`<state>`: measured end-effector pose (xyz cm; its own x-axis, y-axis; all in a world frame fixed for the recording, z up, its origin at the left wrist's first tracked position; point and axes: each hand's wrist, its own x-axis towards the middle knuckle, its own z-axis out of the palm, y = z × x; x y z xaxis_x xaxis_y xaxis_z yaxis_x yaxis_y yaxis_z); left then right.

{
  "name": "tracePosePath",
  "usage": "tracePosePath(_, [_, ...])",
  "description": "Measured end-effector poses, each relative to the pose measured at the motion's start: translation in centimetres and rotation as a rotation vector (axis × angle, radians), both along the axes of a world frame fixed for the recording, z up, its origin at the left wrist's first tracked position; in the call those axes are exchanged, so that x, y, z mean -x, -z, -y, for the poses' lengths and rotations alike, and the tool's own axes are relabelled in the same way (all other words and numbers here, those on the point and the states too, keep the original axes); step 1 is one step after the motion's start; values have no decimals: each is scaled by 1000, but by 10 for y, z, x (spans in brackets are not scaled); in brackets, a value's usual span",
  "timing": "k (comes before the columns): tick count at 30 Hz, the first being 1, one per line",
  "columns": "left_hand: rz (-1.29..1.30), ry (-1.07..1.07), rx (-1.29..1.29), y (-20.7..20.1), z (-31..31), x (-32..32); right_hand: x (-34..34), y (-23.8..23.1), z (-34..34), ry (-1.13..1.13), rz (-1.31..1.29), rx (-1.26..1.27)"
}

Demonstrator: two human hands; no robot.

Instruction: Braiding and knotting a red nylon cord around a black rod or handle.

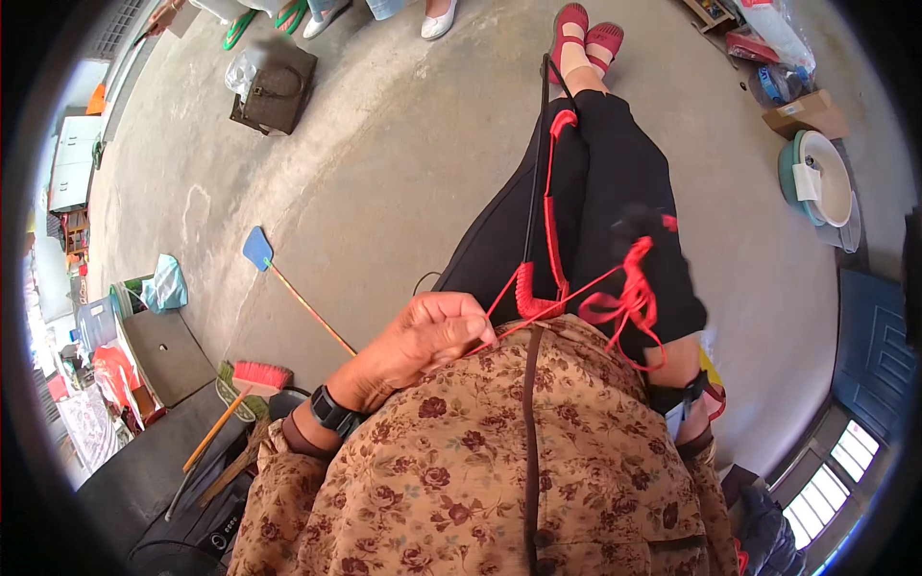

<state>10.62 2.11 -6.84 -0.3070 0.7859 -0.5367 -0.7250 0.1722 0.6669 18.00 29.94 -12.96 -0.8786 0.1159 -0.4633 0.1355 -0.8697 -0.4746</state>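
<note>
A long, narrow black loop (536,182) stretches over my legs from near my shoes to my waist. Red cord is wound tightly round its near end (527,290), and more red covers parts of its right side. My left hand (434,338) is closed in a pinch on a thin strand of this cord, just left of the wound end. From there the strand runs right to a loose, tangled bundle of red cord (634,300) over my thigh. Of my right hand (676,361), only the wrist area with a black band shows clearly; its fingers cannot be made out. Something dark and blurred lies beyond the bundle.
A blue fly swatter (257,248) and a red broom (261,376) are at the left. A dark bag (276,94) stands on the concrete floor (384,182), below other people's feet. Basins (824,178) and a cardboard box (805,115) are at the right.
</note>
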Motion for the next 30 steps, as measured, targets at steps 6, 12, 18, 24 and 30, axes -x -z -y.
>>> tracePosePath(6, [207, -129, -32, 13, -3, 3, -10, -30, -38, 38, -249, 141])
tracePosePath(12, [-511, -81, 136, -22, -14, 41, -30, -101, -10, -1, 119, -982])
tracePosePath(18, [-1393, -450, -162, -179, 4, 54, -31, -118, 15, -297, 202, -1040])
tracePosePath(24, [-2138, -646, -349, -274, 16, 40, -31, -80, 33, -405, 16, -1103])
tracePosePath(30, [-2235, -651, -314, -285, 17, 37, -36, -74, 35, -376, -7, -1088])
